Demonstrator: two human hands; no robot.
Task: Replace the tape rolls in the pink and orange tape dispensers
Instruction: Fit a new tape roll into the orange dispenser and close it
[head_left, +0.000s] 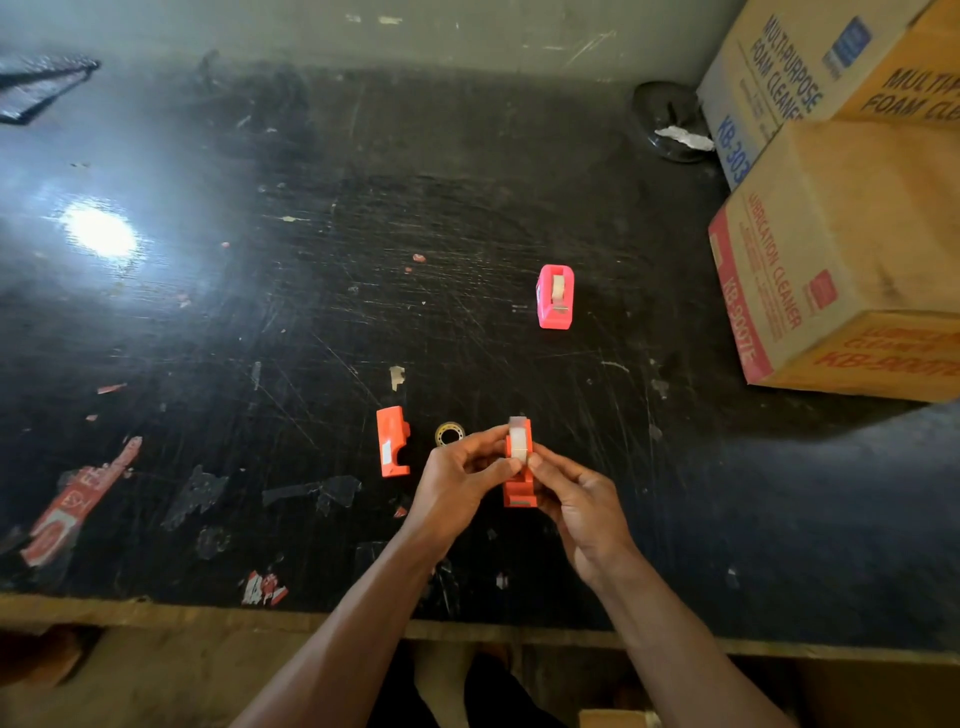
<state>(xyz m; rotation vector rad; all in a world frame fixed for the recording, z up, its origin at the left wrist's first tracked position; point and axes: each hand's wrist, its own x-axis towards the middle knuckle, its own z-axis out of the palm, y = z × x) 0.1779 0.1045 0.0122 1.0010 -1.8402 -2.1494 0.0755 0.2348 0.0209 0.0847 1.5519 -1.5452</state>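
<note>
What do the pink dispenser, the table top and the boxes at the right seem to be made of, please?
Pink dispenser: probably moulded plastic, judging by its uniform bright colour and smooth rounded edges.
Table top: a hard black glossy coating, scratched and reflecting light; what lies beneath is unclear.
Boxes: cardboard, matte brown with printed labels.

Your table (322, 218) is glossy black, scratched, with bare wood along its edge. Both dispensers, pink (555, 297) and orange (519, 491), look like smooth plastic. The tape (520, 439) is translucent; the boxes (841, 249) upper right are matt cardboard.
</note>
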